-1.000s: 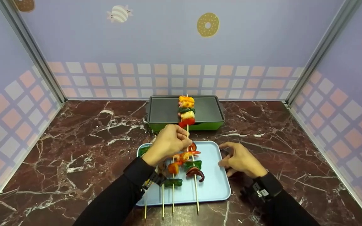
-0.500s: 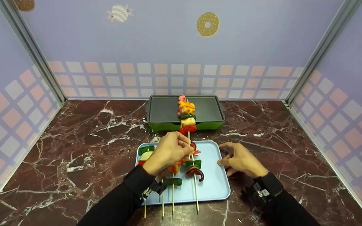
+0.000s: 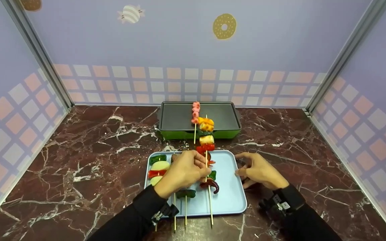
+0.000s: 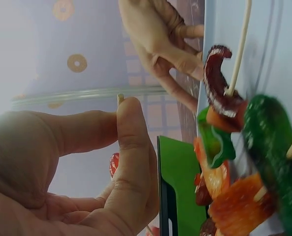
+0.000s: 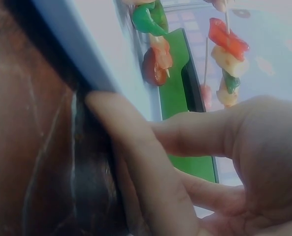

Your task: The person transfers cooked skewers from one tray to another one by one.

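My left hand [image 3: 187,170] pinches the stick of a food skewer [image 3: 207,140] between thumb and fingers. Its yellow, green, pale and red pieces point away from me, in front of the griddle [image 3: 176,115] and over the tray's far edge. My right hand [image 3: 261,171] holds the right rim of the light-blue tray [image 3: 230,197], thumb over the edge and other fingers outside it. Several skewers lie in the tray, one with a dark red tentacle [image 3: 210,184], another with green and pale slices [image 3: 160,165]. My left hand covers part of them.
On the black-topped, green-sided griddle lies a skewer of pink pieces [image 3: 196,112], its stick jutting over the front edge. Stick ends [image 3: 211,219] overhang the tray's near edge. Patterned walls [image 3: 119,83] enclose the dark marbled counter [image 3: 95,150].
My left hand has drawn the held skewer back toward me and slightly right, bringing its food off the griddle. The pink skewer behind it has come into full view. My right hand stays put.
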{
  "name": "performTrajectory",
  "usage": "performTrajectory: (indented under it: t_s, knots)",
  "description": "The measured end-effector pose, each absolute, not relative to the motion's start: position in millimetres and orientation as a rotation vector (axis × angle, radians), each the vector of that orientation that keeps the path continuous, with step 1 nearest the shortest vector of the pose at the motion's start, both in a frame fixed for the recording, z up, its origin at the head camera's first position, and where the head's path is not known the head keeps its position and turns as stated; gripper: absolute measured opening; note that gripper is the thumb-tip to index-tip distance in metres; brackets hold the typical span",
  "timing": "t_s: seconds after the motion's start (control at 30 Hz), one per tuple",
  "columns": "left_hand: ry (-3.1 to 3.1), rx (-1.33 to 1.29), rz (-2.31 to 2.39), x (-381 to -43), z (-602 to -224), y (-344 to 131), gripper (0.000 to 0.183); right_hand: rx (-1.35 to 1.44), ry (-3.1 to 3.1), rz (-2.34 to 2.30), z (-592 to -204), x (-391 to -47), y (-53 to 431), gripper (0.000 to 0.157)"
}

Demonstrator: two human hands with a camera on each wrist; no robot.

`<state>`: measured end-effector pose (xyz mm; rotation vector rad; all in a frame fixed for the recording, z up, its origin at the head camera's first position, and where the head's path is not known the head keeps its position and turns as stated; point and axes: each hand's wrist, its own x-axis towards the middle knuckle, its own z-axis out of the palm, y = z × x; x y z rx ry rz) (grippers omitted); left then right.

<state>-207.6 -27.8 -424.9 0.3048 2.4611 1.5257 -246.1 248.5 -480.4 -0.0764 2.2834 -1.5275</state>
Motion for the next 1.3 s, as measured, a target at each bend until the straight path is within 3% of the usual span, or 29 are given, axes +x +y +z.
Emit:
performTrajectory:
  t_s: [1.3]
  knots:
    - [2.231,0.351,1.558,-164.2,-439.5,-8.1,0.03,-0.078,2.287,-1.531,-480.8,-245.6,248.9,0.065]
